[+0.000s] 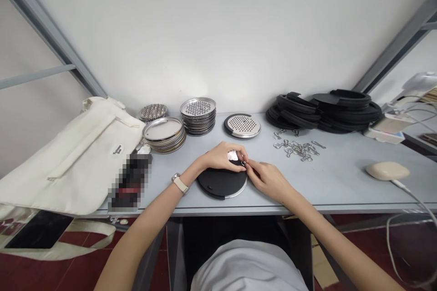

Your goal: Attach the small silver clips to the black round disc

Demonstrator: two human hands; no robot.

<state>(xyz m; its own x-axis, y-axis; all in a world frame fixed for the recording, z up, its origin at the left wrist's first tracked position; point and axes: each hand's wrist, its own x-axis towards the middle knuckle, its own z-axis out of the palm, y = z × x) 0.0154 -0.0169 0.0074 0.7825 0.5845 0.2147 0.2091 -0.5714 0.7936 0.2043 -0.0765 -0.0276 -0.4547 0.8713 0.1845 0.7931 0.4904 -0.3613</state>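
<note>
A black round disc [220,184] with a silver rim showing at its lower right lies near the table's front edge. My left hand [223,157] curls over its far side, thumb and fingers closed on the edge. From the right, my right hand [269,179] pinches a small shiny metal clip [243,163] against that edge, close to my left fingertips. Most of the clip is hidden by fingers. Something white [232,155] shows inside the curve of my left hand. Behind stands a perforated metal grater disc [244,125] in a partly black rim.
Stacked grater discs [198,116] and plain metal discs [164,134] stand at the left, beside a white bag [78,154]. Black rings [293,111] are piled at the back right. Loose metal clips [298,149] lie before them. A corded beige device [387,170] sits right.
</note>
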